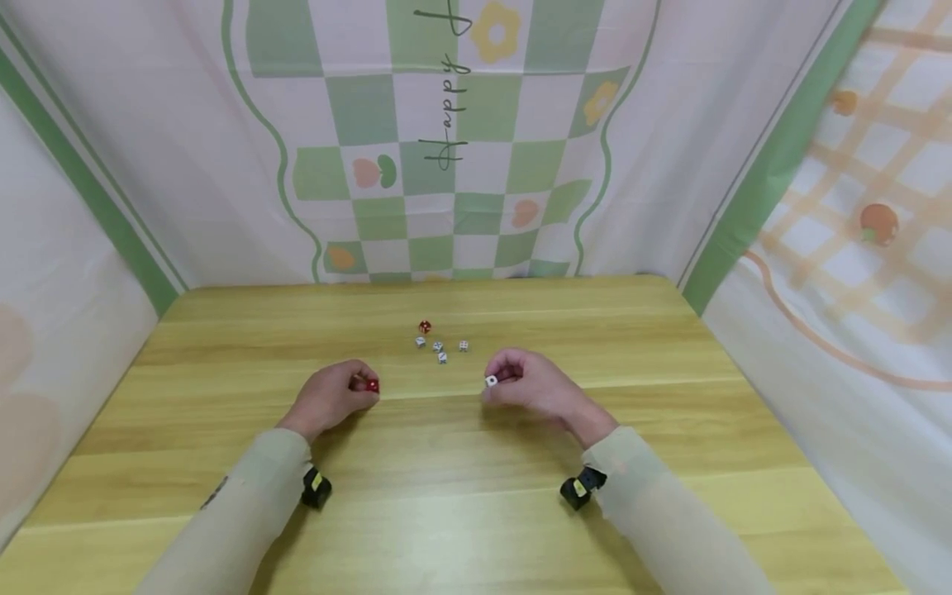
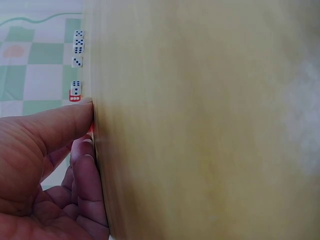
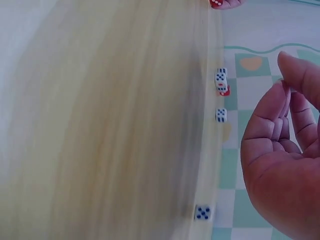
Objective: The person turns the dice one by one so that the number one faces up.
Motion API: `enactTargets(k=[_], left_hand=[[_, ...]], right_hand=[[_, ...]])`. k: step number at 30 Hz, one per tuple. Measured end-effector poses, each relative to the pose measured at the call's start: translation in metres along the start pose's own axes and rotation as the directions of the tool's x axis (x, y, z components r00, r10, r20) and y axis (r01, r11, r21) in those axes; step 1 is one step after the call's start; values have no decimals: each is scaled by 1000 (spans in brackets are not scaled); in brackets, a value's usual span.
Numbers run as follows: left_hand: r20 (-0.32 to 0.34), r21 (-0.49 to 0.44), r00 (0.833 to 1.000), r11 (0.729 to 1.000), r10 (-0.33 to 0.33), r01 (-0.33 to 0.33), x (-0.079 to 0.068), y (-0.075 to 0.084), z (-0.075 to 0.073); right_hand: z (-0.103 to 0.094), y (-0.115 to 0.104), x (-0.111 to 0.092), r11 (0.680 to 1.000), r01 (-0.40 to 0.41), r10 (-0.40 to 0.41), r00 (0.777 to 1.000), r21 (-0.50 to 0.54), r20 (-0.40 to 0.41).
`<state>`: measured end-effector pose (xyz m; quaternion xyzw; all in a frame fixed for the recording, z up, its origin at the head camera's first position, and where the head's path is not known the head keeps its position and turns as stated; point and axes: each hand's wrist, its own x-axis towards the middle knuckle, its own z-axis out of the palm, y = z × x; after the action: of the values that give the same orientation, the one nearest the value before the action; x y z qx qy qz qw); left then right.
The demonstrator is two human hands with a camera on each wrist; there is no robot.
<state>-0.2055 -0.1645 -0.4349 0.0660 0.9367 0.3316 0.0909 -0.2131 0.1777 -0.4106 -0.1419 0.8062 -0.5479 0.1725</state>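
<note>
My left hand [image 1: 332, 395] pinches a red die [image 1: 373, 386] between thumb and fingertips, low over the wooden table [image 1: 446, 479]. In the left wrist view the thumb [image 2: 60, 122] and curled fingers hide nearly all of it. Across from it, my right hand [image 1: 531, 383] pinches a white die [image 1: 491, 381], which the fingertips hide in the right wrist view. Beyond the hands lie several white dice, among them one at the right [image 1: 464, 346] and one nearer [image 1: 442, 358]. A red die [image 1: 425, 326] lies just behind them.
In the right wrist view a white die [image 3: 202, 212] sits on the tabletop, lower than the right hand. A green-and-white checked curtain [image 1: 454, 198] hangs along the table's back edge, with more cloth [image 1: 840, 273] at the sides. Both wrists carry small black cameras [image 1: 316, 489].
</note>
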Motion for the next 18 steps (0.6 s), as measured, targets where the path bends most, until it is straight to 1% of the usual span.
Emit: enactTargets(k=[3,8,18], left_hand=[[2,-2,1000,1000,-1,1,0,1,-1],[6,-7,1000,1000,-15,15,-1,3,-1],[6,-14,1000,1000,-19,19,-3,3,-1]], right_hand=[[-7,0,-2,1000,-8,8,1000,-27,-24],[-24,0,-7,998,-23,18,997,-67,-69],[-57,11,-16,983,-105,82,985,-149,-152]])
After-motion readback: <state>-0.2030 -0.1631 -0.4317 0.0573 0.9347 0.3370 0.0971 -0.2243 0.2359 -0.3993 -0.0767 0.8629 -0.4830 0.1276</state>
